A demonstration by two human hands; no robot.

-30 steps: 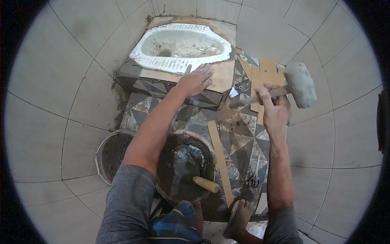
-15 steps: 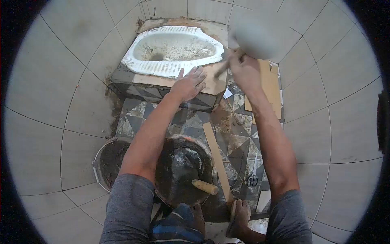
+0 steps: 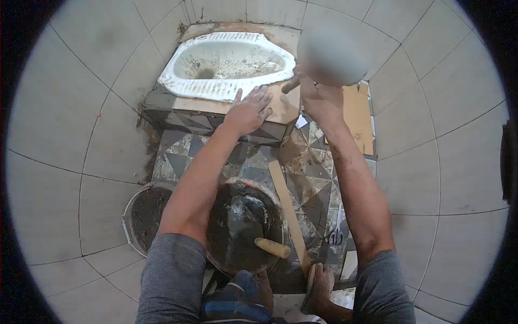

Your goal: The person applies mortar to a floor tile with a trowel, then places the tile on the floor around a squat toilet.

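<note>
My left hand (image 3: pixel 248 110) lies flat, fingers spread, on a brown tile (image 3: pixel 280 105) at the front edge of a raised step that holds a white squat toilet pan (image 3: pixel 226 65). My right hand (image 3: pixel 318 100) grips the wooden handle of a rubber mallet (image 3: pixel 332 56). The mallet's grey head is blurred and raised above the step's right corner, just right of the left hand.
A pan of dark mortar (image 3: pixel 243 221) with a wooden-handled trowel (image 3: pixel 272 247) sits between my knees. A bucket (image 3: pixel 143 213) stands to its left. A long wood strip (image 3: pixel 288 208), brown tile pieces (image 3: pixel 359 113) and scissors (image 3: pixel 335 235) lie on the patterned floor. My foot (image 3: pixel 318 283) is at the bottom.
My right hand swung the mallet from the right side up and left over the step's corner. My left hand stayed flat on the brown tile.
</note>
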